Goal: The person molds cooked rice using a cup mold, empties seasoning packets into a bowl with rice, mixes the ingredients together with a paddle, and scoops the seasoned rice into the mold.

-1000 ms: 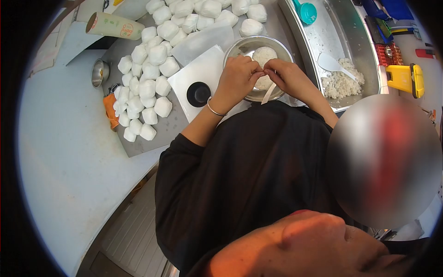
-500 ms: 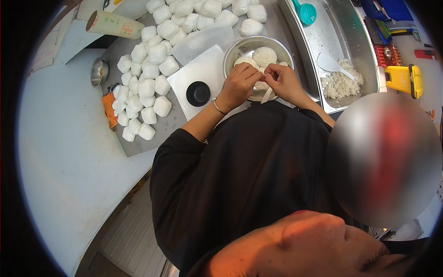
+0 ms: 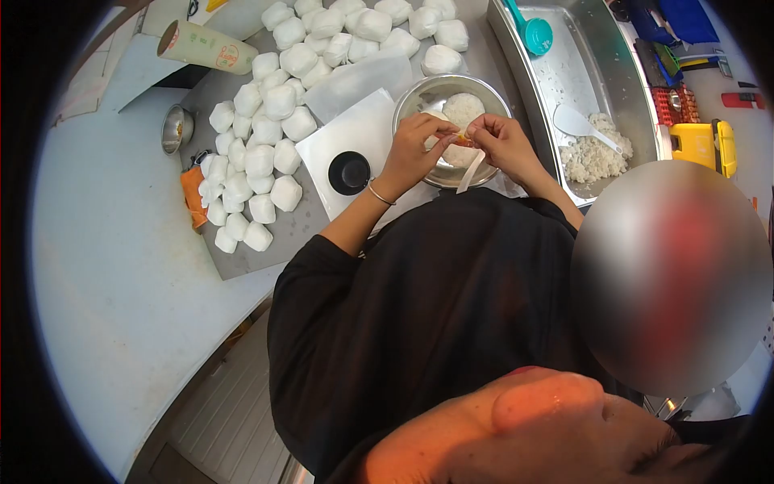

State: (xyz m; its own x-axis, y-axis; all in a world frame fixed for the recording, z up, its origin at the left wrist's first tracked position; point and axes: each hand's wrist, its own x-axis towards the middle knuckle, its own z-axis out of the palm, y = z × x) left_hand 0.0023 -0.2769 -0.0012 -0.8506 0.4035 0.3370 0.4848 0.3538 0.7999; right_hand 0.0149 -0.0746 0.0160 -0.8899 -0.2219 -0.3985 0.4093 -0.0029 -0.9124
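Both hands are over a metal bowl [image 3: 411,101] that holds several round white rice balls [image 3: 463,110]. Between my left hand [image 3: 421,152] and my right hand [image 3: 501,147] is a small orange-red piece [image 3: 463,139], with the fingertips of each hand pinched at its sides. What exactly it is, I cannot make out. A pale flat handle [image 3: 471,173] leans over the bowl's near rim, below my right hand. Left of the bowl, a small black round dish [image 3: 349,173] sits on white paper sheets [image 3: 320,147].
Many white wrapped bundles [image 3: 280,102] cover the metal table to the left. On the right, a deep metal tray [image 3: 595,48] holds loose rice [image 3: 595,157], a white paddle [image 3: 574,121] and a teal scoop [image 3: 536,35]. A small metal cup [image 3: 172,130] stands far left.
The hands have drawn slightly apart, and the orange-red piece now shows between them. The whole view has shifted a little.
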